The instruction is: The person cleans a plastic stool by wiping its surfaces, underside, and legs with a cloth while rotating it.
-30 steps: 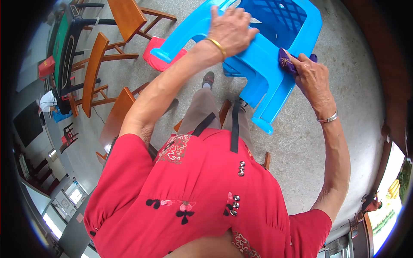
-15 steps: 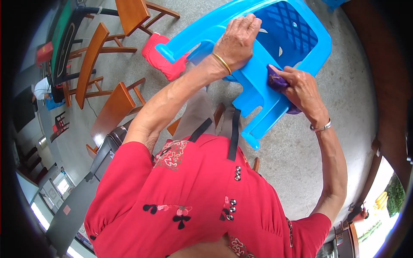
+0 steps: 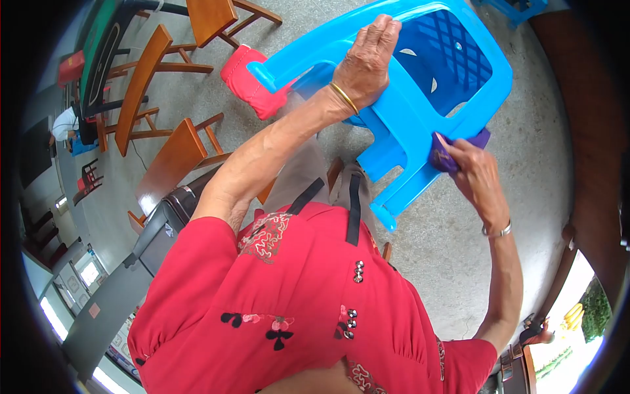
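A blue plastic stool (image 3: 417, 125) is tipped in front of me, its legs pointing down and to the left and its latticed inside partly showing. My left hand (image 3: 367, 62) grips the stool's upper leg frame, fingers close together. A gold bangle circles that wrist. At the lower right edge of the stool, my right hand (image 3: 471, 172) presses a bunched purple cloth (image 3: 441, 156) against the plastic. Part of the cloth sticks out behind the fingers.
Red fabric (image 3: 252, 82) lies left of the stool. Brown wooden chairs (image 3: 174, 161) stand on the grey floor at the left, near a green-topped table (image 3: 102, 46). Another blue plastic item (image 3: 515, 10) is at the top right. A dark suitcase-like item (image 3: 177, 210) sits beside me.
My right hand and the purple cloth have moved right and downward along the stool's edge. The stool has shifted slightly right; my left hand keeps its hold.
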`<state>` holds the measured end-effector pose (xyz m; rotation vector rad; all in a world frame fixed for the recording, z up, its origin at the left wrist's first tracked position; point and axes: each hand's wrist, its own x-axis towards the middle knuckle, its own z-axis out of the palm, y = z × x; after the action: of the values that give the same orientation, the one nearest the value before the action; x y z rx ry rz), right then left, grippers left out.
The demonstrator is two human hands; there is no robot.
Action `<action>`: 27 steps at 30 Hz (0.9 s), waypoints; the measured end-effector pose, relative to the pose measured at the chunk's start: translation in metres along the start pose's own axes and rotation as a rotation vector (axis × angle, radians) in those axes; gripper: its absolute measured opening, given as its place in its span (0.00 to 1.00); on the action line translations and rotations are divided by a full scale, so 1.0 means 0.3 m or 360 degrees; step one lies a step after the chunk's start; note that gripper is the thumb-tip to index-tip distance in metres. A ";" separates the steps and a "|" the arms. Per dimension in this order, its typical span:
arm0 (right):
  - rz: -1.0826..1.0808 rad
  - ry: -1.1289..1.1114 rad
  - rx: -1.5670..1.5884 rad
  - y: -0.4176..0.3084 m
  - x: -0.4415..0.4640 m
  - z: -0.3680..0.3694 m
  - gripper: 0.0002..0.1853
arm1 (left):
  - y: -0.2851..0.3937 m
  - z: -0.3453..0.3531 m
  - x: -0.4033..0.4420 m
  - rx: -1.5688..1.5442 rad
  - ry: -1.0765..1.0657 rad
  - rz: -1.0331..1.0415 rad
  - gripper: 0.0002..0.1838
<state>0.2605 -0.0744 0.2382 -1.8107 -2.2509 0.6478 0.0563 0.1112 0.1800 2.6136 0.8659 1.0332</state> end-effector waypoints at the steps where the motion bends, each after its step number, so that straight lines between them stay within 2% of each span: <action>1: 0.0131 0.0037 0.0231 -0.002 -0.039 0.004 0.21 | 0.004 0.000 0.006 -0.0016 -0.0002 -0.0006 0.32; 2: 0.0263 0.0075 0.0469 -0.015 -0.045 -0.001 0.20 | 0.002 -0.002 0.011 -0.0012 0.0005 -0.0012 0.32; 5: 0.0419 0.0248 0.0650 -0.053 -0.037 -0.012 0.20 | 0.025 0.003 0.003 -0.0048 0.0078 -0.0004 0.33; 7: 0.0377 0.0282 0.0581 -0.094 0.040 -0.005 0.22 | 0.033 -0.003 0.002 -0.0093 0.0090 -0.0025 0.34; 10: 0.0031 0.0124 -0.0217 -0.172 0.118 0.019 0.26 | 0.038 -0.005 -0.004 -0.0242 0.0275 -0.0075 0.37; 11: 0.0033 0.0124 -0.0218 -0.190 0.145 0.016 0.26 | 0.037 -0.005 -0.002 -0.0244 0.0275 -0.0075 0.37; 13: -0.0069 0.0145 -0.0301 -0.215 0.203 0.013 0.25 | 0.040 -0.010 -0.004 -0.0656 0.0352 -0.0166 0.38; 17: -0.0105 0.0293 -0.0267 -0.158 0.336 0.016 0.24 | 0.047 0.006 -0.015 -0.0595 0.0448 -0.0152 0.37; 20: -0.0113 0.0239 -0.0301 -0.181 0.321 0.010 0.26 | -0.001 -0.004 0.000 -0.0585 0.0514 -0.0231 0.37; 22: -0.0072 0.0115 -0.0326 -0.187 0.264 0.001 0.26 | -0.021 0.010 0.009 -0.0501 0.0711 -0.0403 0.27; 23: -0.0084 0.0102 -0.0334 -0.191 0.226 -0.002 0.26 | -0.026 0.001 0.001 -0.0498 0.0724 -0.0417 0.27; 25: 0.0062 0.0091 -0.0194 -0.192 0.162 0.001 0.26 | -0.015 -0.013 -0.012 -0.0543 0.0621 -0.0324 0.36; 27: 0.0089 0.0094 -0.0157 -0.185 0.151 0.015 0.27 | -0.007 -0.011 -0.016 -0.0525 0.0655 -0.0310 0.35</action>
<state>0.1986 -0.0410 0.2529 -1.9175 -2.2380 0.4936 0.0504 0.1101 0.1790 2.0367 0.9148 1.5352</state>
